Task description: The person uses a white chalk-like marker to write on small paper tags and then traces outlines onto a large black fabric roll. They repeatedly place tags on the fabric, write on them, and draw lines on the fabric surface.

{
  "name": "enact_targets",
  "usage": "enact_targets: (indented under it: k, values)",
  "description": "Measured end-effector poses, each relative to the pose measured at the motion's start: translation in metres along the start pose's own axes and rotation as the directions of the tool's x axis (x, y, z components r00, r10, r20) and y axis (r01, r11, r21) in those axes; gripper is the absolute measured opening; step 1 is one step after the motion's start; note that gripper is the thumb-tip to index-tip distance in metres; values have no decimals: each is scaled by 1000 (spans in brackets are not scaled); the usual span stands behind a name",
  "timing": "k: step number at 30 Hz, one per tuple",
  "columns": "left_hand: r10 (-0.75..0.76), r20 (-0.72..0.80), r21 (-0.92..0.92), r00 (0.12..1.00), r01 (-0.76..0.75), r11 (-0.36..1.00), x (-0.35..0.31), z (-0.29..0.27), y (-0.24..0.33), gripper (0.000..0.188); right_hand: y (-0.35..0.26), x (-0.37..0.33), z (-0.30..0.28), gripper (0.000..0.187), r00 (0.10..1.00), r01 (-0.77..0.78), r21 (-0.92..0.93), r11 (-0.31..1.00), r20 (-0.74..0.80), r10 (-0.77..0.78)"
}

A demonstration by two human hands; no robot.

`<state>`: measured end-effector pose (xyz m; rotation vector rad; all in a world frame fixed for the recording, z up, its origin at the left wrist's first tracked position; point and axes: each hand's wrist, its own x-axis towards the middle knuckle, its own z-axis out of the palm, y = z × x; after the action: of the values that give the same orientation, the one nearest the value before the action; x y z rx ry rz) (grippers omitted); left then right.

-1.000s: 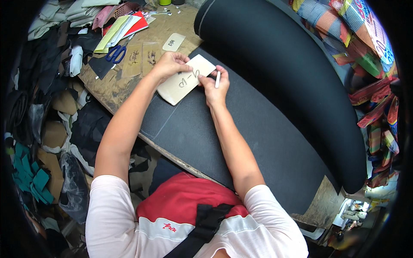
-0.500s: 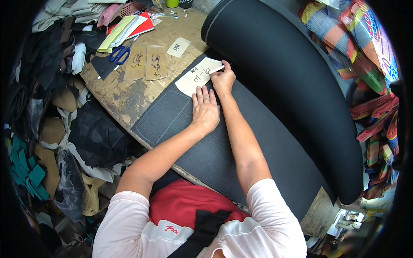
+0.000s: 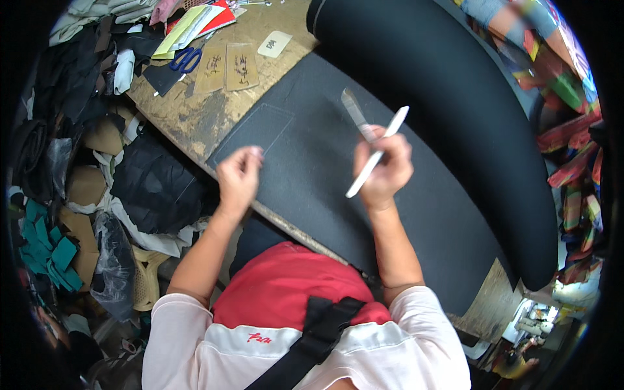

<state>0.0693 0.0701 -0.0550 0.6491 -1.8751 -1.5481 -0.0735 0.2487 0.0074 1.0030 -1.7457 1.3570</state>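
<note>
The white stick (image 3: 366, 174) is in your right hand (image 3: 385, 170), near the middle of the frame, and it slants from the lower left to the upper right. Your fingers there are bent and closed around it. From the same hand a grey strip (image 3: 354, 110) points to the upper left; it is blurred, so I cannot tell what it is. Your left hand (image 3: 239, 177) is at centre left, with the fingers curled and the thumb close to the index finger. I cannot tell if they pinch something.

Below both hands lies the black sheet (image 3: 416, 214), and a pale outline (image 3: 260, 133) is drawn on its upper left part, just beside your left hand. The thick black roll (image 3: 442, 110) goes from the top centre down to the lower right.

At the upper left, on the bare table (image 3: 195, 127), there are two tan cards (image 3: 242, 68) side by side, a cream card (image 3: 273, 44), blue scissors (image 3: 187, 60) and some papers (image 3: 188, 32). Dark scraps (image 3: 156, 185) and teal pieces (image 3: 52, 250) are piled along the left side. Colourful bags (image 3: 552, 78) fill the upper right.
</note>
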Motion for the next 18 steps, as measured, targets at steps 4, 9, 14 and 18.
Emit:
enact_targets:
  k: [4,9,14,18]
  values:
    - [79,99,261,992,-102,960,32,-29,-11,23,-52,-53,11,21,802,120,154,981,567,-187]
    - [62,602,602,796,-503,620,40,-31,-5,51,-53,-90,15,58,609,-160,-161,974,760,226]
    - [-145,731,630,667,-578,519,60,-22,3,62,-61,-96,24,63,583,-258,-275,926,720,377]
    - [-168,781,578,601,-596,557,74,-22,1,72,-65,-102,27,59,672,-229,-261,938,655,346]
